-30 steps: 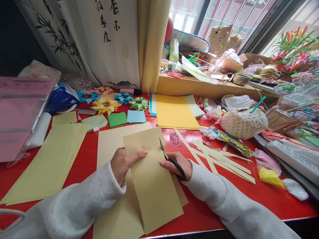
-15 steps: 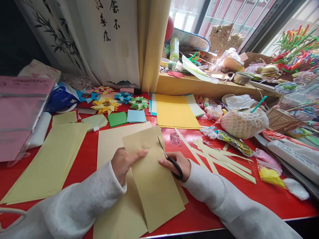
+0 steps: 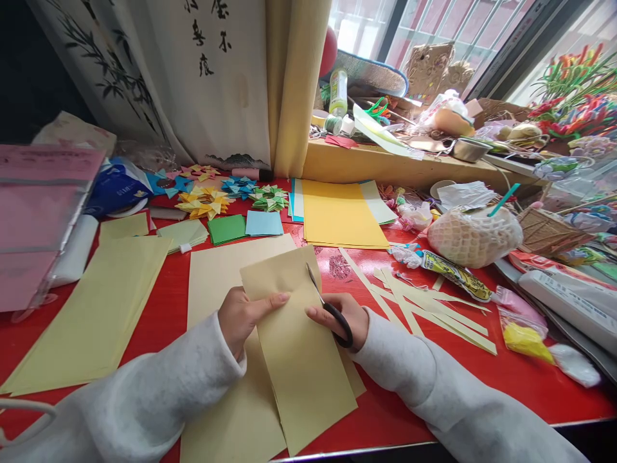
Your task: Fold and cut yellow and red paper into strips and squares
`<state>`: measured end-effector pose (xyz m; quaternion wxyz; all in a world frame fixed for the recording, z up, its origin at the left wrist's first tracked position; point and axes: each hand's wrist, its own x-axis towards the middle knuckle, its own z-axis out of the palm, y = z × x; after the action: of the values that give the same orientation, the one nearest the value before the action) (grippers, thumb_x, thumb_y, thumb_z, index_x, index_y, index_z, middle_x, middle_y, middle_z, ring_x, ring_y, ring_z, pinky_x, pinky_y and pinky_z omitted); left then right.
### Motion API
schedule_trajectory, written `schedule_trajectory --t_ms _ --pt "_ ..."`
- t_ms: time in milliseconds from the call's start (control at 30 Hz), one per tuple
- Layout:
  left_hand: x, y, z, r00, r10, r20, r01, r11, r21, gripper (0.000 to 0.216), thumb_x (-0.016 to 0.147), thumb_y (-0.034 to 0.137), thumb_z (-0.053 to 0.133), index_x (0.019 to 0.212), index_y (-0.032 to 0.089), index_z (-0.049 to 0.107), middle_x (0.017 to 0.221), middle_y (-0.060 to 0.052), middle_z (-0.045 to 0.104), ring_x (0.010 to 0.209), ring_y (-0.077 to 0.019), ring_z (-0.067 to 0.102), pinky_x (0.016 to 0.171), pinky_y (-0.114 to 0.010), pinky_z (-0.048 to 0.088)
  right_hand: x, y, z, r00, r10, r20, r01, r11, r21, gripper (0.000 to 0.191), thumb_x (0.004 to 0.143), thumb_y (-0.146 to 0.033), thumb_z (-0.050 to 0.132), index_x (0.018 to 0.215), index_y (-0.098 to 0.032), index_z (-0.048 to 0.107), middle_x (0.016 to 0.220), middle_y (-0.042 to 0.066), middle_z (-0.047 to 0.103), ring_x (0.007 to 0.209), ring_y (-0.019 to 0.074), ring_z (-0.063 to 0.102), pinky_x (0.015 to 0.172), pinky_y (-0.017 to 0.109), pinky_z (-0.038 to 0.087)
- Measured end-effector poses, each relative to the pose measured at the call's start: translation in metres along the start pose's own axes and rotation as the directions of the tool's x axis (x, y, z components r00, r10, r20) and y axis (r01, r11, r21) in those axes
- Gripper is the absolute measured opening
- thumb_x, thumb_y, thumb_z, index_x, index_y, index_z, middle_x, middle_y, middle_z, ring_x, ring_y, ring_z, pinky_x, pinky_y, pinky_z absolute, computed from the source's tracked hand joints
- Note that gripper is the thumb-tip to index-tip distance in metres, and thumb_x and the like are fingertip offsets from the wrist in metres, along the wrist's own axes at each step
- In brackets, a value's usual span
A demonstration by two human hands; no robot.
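Observation:
My left hand [image 3: 245, 316] grips a tan sheet of paper [image 3: 303, 360] by its left edge, thumb flat on top and fingers underneath. In my right hand [image 3: 348, 318] is a pair of scissors [image 3: 337, 321] with a black handle. One blade lies over the paper near its upper right edge, pointing up and away; the other blade is hidden, likely under the sheet. A larger tan sheet [image 3: 212, 283] lies beneath on the red table. Several cut paper strips [image 3: 419, 302] are scattered to the right of my right hand.
A stack of tan paper [image 3: 101, 308] lies at left. Folded paper stars [image 3: 205, 202], small green squares [image 3: 227, 229] and blue squares [image 3: 263, 223], and yellow sheets [image 3: 342, 215] sit at the back. A netted coconut-like object [image 3: 470, 238] stands right, near bags [image 3: 525, 341].
The held paper has shifted very slightly to the right, with my left hand moving along. The scissors and my right hand stay almost in place.

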<state>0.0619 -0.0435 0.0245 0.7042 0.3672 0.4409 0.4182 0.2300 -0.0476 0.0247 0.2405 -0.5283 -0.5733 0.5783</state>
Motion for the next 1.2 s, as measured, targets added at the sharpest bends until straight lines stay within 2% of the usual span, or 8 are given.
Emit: schedule_trajectory --t_ms 233,567,800,1200 --pt "0.000 -0.003 -0.003 0.999 -0.012 0.045 0.012 1.000 -0.008 0.038 0.060 0.024 0.063 0.096 0.012 0.058 0.090 -0.011 0.063 0.079 -0.0275 0.059 0.066 -0.038 0.049 -0.001 -0.001 0.001 1.000 0.005 -0.018 -0.004 0.999 0.039 0.038 0.056 -0.052 0.057 0.057 -0.015 0.050 0.047 -0.002 0.046 0.050 0.0116 0.047 0.045 0.022 0.034" --pt "-0.001 0.002 0.006 0.998 -0.062 -0.013 0.062 0.998 0.011 0.040 0.057 0.023 0.065 0.095 0.011 0.059 0.085 -0.011 0.065 0.076 -0.0291 0.059 0.065 -0.040 0.049 -0.002 -0.001 0.000 0.998 -0.021 -0.055 0.021 1.000 -0.006 0.037 0.061 -0.051 0.053 0.055 -0.015 0.048 0.046 -0.002 0.043 0.050 0.0107 0.046 0.045 0.021 0.033" --pt "0.002 -0.005 -0.004 0.990 -0.068 0.126 0.066 0.998 0.021 0.042 0.063 0.022 0.062 0.103 0.013 0.054 0.090 -0.010 0.063 0.081 -0.0282 0.058 0.069 -0.041 0.048 0.000 0.003 -0.001 0.995 -0.022 -0.097 0.021 1.000 -0.012 0.038 0.056 -0.051 0.057 0.052 -0.015 0.046 0.043 -0.004 0.040 0.046 0.0093 0.042 0.042 0.021 0.030" --pt "0.003 -0.009 -0.005 0.984 -0.102 0.145 0.101 0.995 0.013 0.041 0.063 0.021 0.062 0.102 0.013 0.055 0.087 -0.009 0.064 0.080 -0.0280 0.058 0.070 -0.040 0.048 0.005 0.013 0.006 0.987 -0.064 -0.146 0.073 0.996 0.056 0.042 0.058 -0.057 0.051 0.059 -0.015 0.050 0.047 -0.003 0.043 0.044 0.0086 0.041 0.040 0.021 0.029"
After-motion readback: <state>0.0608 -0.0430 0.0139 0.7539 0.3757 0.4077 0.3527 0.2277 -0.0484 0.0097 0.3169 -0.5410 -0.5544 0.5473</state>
